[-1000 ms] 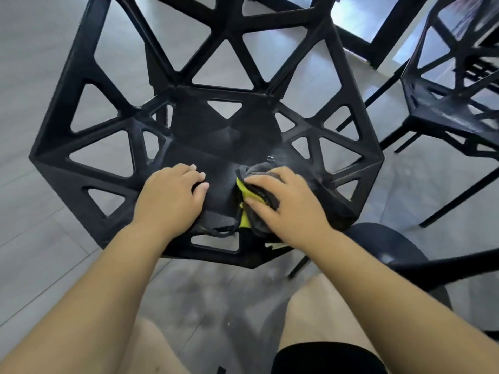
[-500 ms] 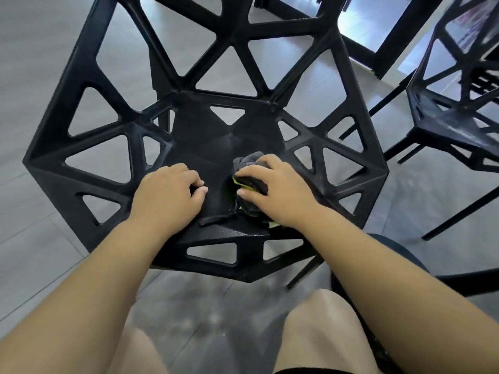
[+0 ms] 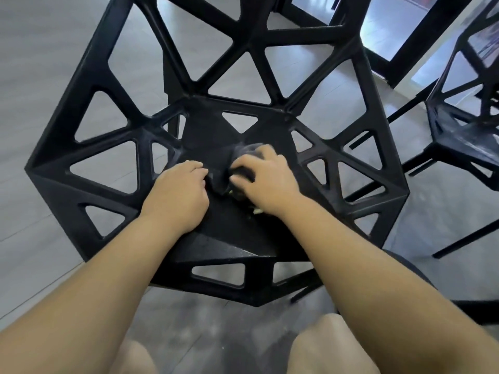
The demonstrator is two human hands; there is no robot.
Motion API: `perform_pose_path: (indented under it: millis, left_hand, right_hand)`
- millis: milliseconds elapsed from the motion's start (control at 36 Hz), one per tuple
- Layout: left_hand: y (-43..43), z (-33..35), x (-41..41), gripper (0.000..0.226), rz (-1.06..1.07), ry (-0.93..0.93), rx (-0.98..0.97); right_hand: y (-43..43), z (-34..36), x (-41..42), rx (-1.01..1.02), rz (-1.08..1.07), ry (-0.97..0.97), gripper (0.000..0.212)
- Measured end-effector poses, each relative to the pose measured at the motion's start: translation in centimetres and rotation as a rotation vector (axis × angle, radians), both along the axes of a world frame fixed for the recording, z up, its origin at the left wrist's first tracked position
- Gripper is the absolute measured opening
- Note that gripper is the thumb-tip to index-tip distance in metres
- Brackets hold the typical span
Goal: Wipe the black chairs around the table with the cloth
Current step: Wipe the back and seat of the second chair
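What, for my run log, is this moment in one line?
right hand: grips cloth on black chair seat | left hand: rests on seat

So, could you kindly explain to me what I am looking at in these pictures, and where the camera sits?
There is no machine here. A person works with bare hands, and the single camera is worn on their head, looking forward and down over the work. The large black lattice shape is a chair seen from above, and the solid part in the middle is its seat. The right hand has its fingers curled round a dark cloth bunched on the seat. The left hand rests on the seat beside it with its fingers curled. Whether it grips the cloth's edge I cannot tell. A second black chair stands to the right on the grey floor.
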State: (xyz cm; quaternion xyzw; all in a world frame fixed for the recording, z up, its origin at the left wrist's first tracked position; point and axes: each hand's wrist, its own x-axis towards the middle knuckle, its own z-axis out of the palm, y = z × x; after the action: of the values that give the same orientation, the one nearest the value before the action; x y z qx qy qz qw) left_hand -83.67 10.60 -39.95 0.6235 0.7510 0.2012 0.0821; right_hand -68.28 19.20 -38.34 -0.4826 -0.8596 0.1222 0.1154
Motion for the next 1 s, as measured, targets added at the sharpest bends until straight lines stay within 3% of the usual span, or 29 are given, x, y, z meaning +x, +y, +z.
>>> perform_pose_path:
  millis: [83,167,333,417,583,639,722,889,1000]
  left_hand:
    - [-0.1,0.2,-0.2,0.034,-0.01,-0.015,-0.004]
    - [-0.2,0.3,-0.2,0.033,-0.003,-0.036,-0.009]
    - [-0.1,0.1,-0.2,0.028,0.004,-0.016,-0.013]
    - [0.0,0.0,-0.3,0.028,0.0,-0.005,-0.019]
    - [0.0,0.0,-0.3,0.029,0.015,0.006,-0.047]
    - [0.3,0.2,-0.2,0.028,0.025,0.018,-0.055]
    - [0.6,0.6,-0.1,0.027,0.027,0.096,-0.064]
    - [2.1,1.4,1.0,0.017,0.043,0.281,-0.133]
    - [3.9,2.0,1.7,0.016,0.04,0.404,-0.187]
  right_hand:
    - [-2.1,0.5,1.5,-0.012,0.252,0.024,0.026]
    - [-1.3,0.9,4.9,-0.037,0.313,0.057,0.026]
    - [3.0,0.6,7.5,0.095,-0.251,-0.176,0.028]
    - [1.6,0.1,4.7,0.098,-0.34,-0.153,0.026]
    - [-4.2,1.2,3.7,-0.006,0.238,0.014,0.026]
    - [-3.5,1.8,5.3,-0.051,0.321,0.007,0.025]
    - [0.2,1.7,8.4,0.026,0.205,-0.06,0.027]
    - [5.5,0.9,8.6,0.244,-0.271,-0.26,0.038]
    - [5.2,-0.2,4.9,0.129,-0.218,-0.151,0.032]
